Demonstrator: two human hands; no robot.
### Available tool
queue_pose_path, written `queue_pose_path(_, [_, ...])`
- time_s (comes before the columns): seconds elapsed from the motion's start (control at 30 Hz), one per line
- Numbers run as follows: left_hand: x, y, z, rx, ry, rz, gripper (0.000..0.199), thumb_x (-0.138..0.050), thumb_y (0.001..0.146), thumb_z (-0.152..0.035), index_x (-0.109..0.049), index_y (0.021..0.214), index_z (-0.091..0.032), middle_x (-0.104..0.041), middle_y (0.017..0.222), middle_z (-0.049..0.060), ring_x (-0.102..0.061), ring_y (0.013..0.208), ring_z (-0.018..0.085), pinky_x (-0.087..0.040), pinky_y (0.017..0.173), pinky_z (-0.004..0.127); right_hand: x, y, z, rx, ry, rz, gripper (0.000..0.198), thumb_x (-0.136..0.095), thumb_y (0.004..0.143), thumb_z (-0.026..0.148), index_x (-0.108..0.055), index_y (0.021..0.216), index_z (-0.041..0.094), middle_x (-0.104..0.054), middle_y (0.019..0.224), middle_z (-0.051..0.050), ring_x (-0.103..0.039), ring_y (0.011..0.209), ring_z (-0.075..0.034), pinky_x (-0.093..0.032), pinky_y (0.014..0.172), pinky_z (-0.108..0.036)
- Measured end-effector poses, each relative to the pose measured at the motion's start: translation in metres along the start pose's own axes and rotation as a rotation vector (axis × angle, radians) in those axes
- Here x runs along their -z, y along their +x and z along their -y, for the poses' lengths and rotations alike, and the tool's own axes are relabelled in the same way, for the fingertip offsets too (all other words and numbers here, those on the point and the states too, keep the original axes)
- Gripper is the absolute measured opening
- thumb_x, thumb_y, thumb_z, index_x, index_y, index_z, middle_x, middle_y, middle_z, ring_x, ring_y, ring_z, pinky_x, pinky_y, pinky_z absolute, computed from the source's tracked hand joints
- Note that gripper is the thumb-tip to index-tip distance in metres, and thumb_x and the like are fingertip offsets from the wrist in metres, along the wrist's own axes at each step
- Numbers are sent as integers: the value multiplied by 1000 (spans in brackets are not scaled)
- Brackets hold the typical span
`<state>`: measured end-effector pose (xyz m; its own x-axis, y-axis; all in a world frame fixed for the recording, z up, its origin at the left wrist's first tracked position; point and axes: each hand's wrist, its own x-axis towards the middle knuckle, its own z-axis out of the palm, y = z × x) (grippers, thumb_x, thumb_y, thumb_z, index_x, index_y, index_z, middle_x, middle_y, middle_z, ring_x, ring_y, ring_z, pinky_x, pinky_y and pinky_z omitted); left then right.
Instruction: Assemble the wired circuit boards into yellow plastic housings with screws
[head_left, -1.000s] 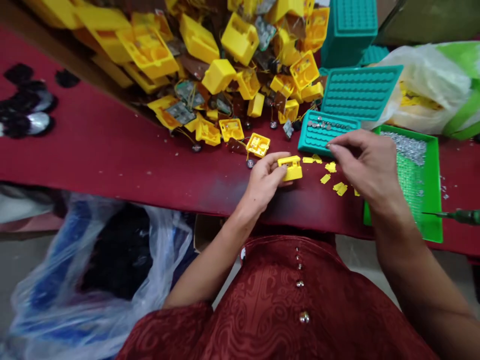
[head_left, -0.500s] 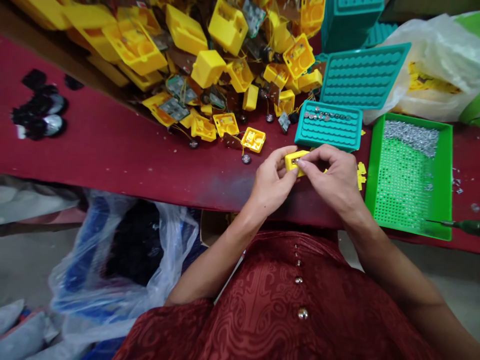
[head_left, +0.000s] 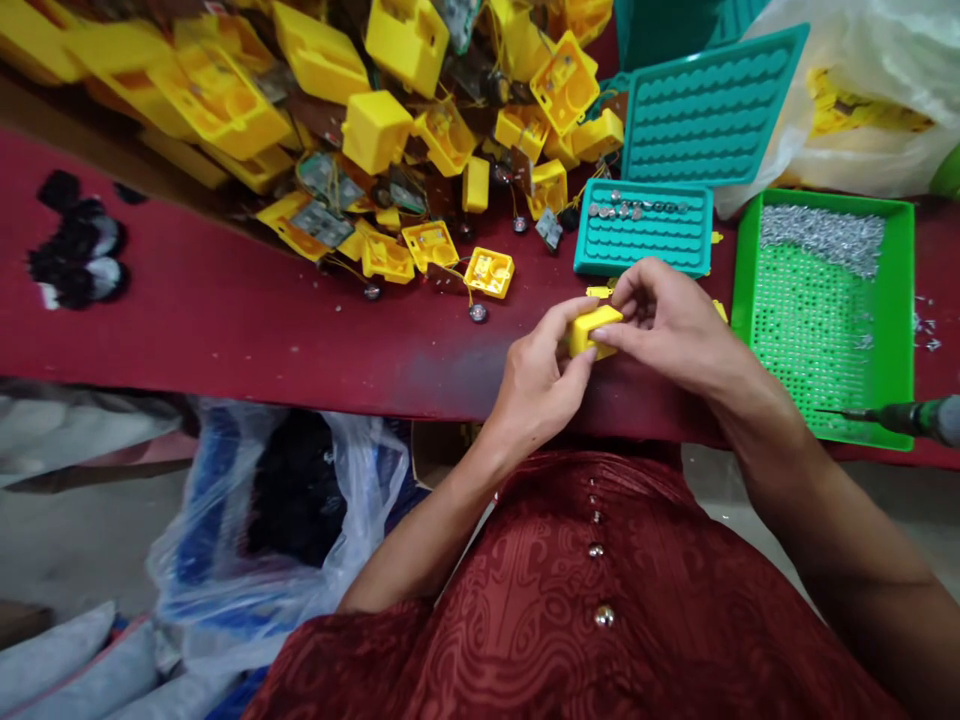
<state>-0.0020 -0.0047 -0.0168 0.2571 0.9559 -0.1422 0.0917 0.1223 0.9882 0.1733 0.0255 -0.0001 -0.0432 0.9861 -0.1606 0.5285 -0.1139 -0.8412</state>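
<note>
My left hand (head_left: 541,375) grips a small yellow plastic case (head_left: 589,328) between thumb and fingers, just above the front part of the table. My right hand (head_left: 675,325) is closed at the case's right side. Its thumb lies against the case, while the other fingers curl behind and partly out of sight. A plain yellow face of the case shows; any opening in it is hidden. Just beyond my fingers lies a small yellow plastic piece (head_left: 598,292). Behind it stands a teal tray (head_left: 641,245) with rows of hollows and several round button cells.
Many yellow cases (head_left: 379,130) with wired circuit boards and small round parts are piled at the back left. A green basket (head_left: 907,330) of small metal screws stands right, a screwdriver (head_left: 892,415) over its front edge. A plastic-lined bin (head_left: 367,540) sits below, left.
The case has been turned in my hands: its opening with a metal part showed earlier, a plain face now. My right hand's fingers have lifted back from that opening. The camera view has shifted slightly.
</note>
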Motion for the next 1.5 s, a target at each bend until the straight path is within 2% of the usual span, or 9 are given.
queue_pose_path(0.1, [4,-3,-5,12,-135,30,41,-77,89,-26,-68,130,-23,-78,137,8,-77,120,24,-61,106,36,4,1,-4,-6,161,96,39,-87,70,24,-62,99,17,-68,93,-1,-59,75,-11,-50,65,-27])
queue_pose_path(0.3, [11,2,-13,40,-326,30,51,-89,82,-39,-70,127,-22,-80,128,10,-75,125,27,-61,107,37,0,-19,-5,-86,540,203,66,-98,65,53,-70,112,17,-77,110,-8,-73,96,-17,-65,87,-32])
queue_pose_path(0.5, [2,10,0,113,-382,24,53,-89,80,-40,-71,126,-22,-79,133,10,-75,125,26,-60,107,37,-6,-29,-9,-144,630,125,61,-101,61,48,-72,104,16,-80,98,-6,-68,71,-10,-64,70,-26])
queue_pose_path(0.63, [-4,9,3,196,-419,52,59,-91,78,-41,-69,130,-22,-80,128,10,-76,121,25,-63,100,35,-7,-40,-11,-192,600,71,56,-100,63,51,-74,96,15,-78,89,-5,-68,68,-10,-60,66,-25])
queue_pose_path(0.77, [-7,7,-1,356,-534,92,61,-94,73,-29,-68,128,-20,-82,119,9,-80,106,22,-68,81,29,3,-57,-17,-120,401,33,51,-90,74,54,-79,106,15,-78,88,-7,-69,69,-14,-58,66,-29])
queue_pose_path(0.93, [-5,4,-4,416,-562,-18,55,-92,70,-17,-70,121,-18,-83,111,5,-82,88,18,-68,67,24,29,-58,-35,91,-138,-322,17,-66,94,30,-80,99,22,-79,98,-7,-72,87,-20,-59,85,-39])
queue_pose_path(1.03, [0,3,-2,379,-523,-83,54,-92,69,-18,-71,119,-18,-83,109,5,-82,85,18,-68,69,24,34,-44,-43,181,-426,-231,22,-59,97,25,-81,96,22,-78,104,-10,-70,99,-26,-56,94,-44])
queue_pose_path(1.17, [5,1,4,358,-475,-103,51,-92,71,-22,-71,117,-18,-83,112,6,-81,86,18,-68,69,24,24,-28,-44,211,-667,-46,33,-47,99,18,-80,100,20,-74,109,-13,-65,99,-27,-53,89,-44])
queue_pose_path(1.5, [14,3,13,326,-441,-23,49,-90,75,-25,-72,120,-18,-83,110,7,-79,93,19,-67,75,26,17,-25,-46,243,-855,-23,20,-49,99,17,-69,98,16,-67,112,-17,-58,98,-27,-48,82,-40])
